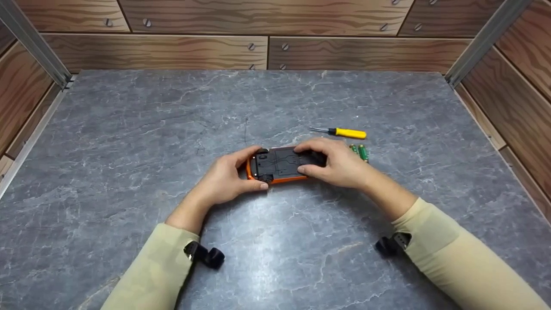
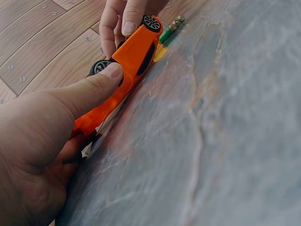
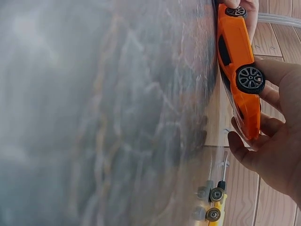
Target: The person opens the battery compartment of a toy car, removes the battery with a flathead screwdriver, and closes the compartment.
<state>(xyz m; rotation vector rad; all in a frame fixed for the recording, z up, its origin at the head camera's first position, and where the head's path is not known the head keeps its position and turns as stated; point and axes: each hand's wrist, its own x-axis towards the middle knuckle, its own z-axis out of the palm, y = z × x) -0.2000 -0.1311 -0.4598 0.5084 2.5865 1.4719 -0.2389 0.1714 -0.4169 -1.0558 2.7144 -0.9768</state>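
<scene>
An orange toy car point(image 1: 280, 163) lies upside down, its black underside facing up. My left hand point(image 1: 224, 178) grips one end, with the thumb on the near side by a wheel and a finger on the far side. My right hand point(image 1: 338, 163) is at the other end, its thumb and forefinger bent onto the underside, covering that part from the head view. In the left wrist view, the left thumb presses beside a wheel point(image 2: 100, 67). The right wrist view shows the car's orange side point(image 3: 240, 47), with right-hand fingers behind it and below its end.
Green batteries point(image 1: 363, 153) lie just beyond the right hand, partly hidden by it. A screwdriver point(image 1: 351, 133) with a yellow handle rests behind them. The grey marbled table point(image 1: 129, 129) is bounded by wood-patterned walls point(image 1: 172, 51) at the back and sides.
</scene>
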